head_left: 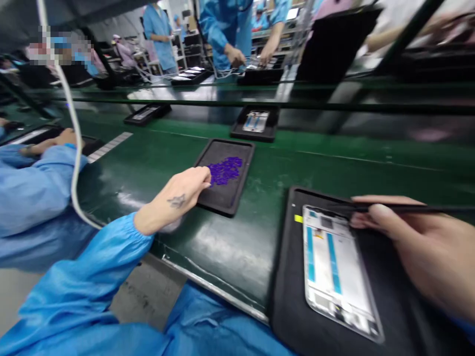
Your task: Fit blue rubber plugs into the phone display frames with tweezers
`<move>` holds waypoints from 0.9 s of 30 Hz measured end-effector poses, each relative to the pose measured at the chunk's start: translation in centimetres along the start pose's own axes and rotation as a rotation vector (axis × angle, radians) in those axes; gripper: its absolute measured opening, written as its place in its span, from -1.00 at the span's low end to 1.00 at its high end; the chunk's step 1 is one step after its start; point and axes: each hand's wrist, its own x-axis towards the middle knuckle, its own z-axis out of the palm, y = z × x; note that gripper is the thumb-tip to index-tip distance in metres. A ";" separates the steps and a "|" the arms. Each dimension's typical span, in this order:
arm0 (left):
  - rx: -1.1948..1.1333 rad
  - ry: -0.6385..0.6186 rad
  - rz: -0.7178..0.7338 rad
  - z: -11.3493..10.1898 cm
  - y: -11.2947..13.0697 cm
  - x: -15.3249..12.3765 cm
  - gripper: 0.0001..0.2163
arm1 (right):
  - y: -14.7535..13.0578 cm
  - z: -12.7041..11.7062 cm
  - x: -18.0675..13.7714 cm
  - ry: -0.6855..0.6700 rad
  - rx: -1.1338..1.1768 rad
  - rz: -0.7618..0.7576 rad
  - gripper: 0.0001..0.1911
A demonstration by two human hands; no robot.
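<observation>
My left hand (181,193) reaches out to a small black tray (218,198) on the green belt, its fingers pinched together at the edge of a heap of small purple parts (225,170). What the fingertips hold is too small to see. My right hand (415,242) is closed round a thin dark tool (408,209) that lies across its fingers. It hovers over the right side of a black mat (289,277) carrying an open phone frame (336,269), white with blue strips, and a yellow tag (298,218).
Green conveyor belt (334,168) runs left to right. Another black tray with a phone frame (255,122) sits farther back, one more (146,113) at left. A co-worker's blue sleeve and hand (44,163) are at left; a white cable (76,143) hangs there. People in blue coats (237,34) work opposite.
</observation>
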 end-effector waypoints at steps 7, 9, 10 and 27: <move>-0.520 -0.040 0.283 1.5 8.0 5.1 -0.84 | -4.7 1.6 -0.3 -0.021 0.324 0.066 -0.66; -0.739 -0.144 0.240 2.6 10.5 6.6 -0.84 | -4.8 1.7 -0.8 -0.034 0.337 0.022 -0.68; -0.881 -0.205 0.189 3.2 11.4 7.0 -0.84 | -4.7 1.6 -1.2 -0.039 0.341 0.007 -0.69; -1.719 -0.375 -0.539 6.6 12.3 6.2 -0.73 | -3.3 1.1 -4.1 -0.105 0.039 -0.133 -0.73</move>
